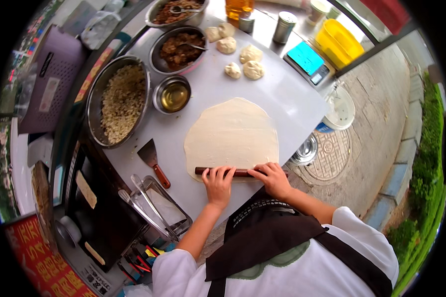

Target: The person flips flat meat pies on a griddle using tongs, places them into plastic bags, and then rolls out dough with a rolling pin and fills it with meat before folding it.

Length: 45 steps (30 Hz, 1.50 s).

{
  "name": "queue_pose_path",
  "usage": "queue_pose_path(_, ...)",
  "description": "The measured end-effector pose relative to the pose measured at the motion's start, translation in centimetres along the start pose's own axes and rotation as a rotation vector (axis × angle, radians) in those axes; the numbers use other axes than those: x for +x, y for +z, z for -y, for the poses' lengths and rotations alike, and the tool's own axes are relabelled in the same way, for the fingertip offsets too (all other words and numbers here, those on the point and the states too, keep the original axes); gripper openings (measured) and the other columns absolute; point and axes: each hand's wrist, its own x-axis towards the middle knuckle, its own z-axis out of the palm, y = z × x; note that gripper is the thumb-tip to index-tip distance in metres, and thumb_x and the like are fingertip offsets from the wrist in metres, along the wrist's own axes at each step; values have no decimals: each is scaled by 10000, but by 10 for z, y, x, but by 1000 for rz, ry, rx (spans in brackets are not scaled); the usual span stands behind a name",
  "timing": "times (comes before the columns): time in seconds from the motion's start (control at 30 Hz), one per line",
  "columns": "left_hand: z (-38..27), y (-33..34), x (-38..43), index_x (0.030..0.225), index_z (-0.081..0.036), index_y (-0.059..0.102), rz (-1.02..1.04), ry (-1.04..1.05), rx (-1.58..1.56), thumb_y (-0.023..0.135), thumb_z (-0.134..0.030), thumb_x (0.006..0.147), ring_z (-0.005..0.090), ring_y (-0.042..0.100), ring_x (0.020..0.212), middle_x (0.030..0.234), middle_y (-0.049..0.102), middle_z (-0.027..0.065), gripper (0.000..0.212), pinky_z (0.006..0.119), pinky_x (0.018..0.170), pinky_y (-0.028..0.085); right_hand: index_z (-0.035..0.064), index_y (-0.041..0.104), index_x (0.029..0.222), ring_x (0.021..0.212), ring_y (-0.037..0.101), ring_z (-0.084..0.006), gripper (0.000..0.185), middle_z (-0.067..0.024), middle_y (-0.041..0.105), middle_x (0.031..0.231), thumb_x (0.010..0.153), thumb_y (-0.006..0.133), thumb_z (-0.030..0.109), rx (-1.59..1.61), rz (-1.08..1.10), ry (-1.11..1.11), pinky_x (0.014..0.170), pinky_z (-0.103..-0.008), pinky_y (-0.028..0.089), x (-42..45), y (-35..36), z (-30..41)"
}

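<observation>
A wide, thin sheet of dough (232, 135) lies flat on the pale work board (297, 107). Across its near edge rests a dark wooden rolling pin (241, 172). My left hand (219, 185) has its fingers over the pin left of the middle, leaving the left end bare. Towards the right end, my right hand (273, 180) lies over the same pin. Beyond the sheet sit several dough balls (252, 55). A scraper with a wooden handle (154, 163) lies on the board, left of the sheet.
Along the left stand a bowl of chopped filling (122, 104), a small bowl of oil (173, 94) and a bowl of brown filling (182, 52). Metal tongs (152, 208) rest on a tray near my left forearm. A dark griddle (104, 215) holds flat pieces. A digital scale (306, 61) sits at far right.
</observation>
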Motion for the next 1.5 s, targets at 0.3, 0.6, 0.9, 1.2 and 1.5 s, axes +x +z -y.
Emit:
queue_pose_path(0.3,56,50,187,1510,-90,492,-146,-53,106,620,-394,987,355,397,1452,1572,453,114,618,569,1205,254,147,639,1359,1198,554,-297,450,-89,602,1332,927,705,257,-219,-144,-4,1004,-442,427,179,-12,-95)
queue_pose_path(0.6,59,41,290,1030,-65,645,-215,53,-250,611,-185,983,369,619,986,1019,630,138,133,485,863,488,157,672,1296,1013,576,-272,523,-68,609,1058,785,771,97,-124,-66,-177,879,-405,478,226,-24,-127)
queue_pose_path(0.9,41,23,89,1605,-83,356,148,-221,35,527,-479,1014,405,100,1589,1729,164,145,732,695,1225,35,32,411,1539,1513,266,-386,861,-212,341,1597,898,684,538,-193,60,52,1214,-589,208,114,-5,-16)
queue_pose_path(1.2,26,-27,-76,1424,-194,587,103,-129,93,672,-279,945,254,428,1422,1452,532,6,494,645,1201,196,48,487,1502,1256,546,-307,640,-101,524,1508,874,580,134,-139,72,-106,1111,-445,412,-12,48,64)
queue_pose_path(1.5,45,1,18,1278,-139,695,-293,15,75,682,-105,904,251,601,1212,1218,666,34,376,517,1128,368,148,702,1319,1004,612,-288,602,-15,702,1317,760,617,-57,86,15,-182,920,-385,533,96,6,-19)
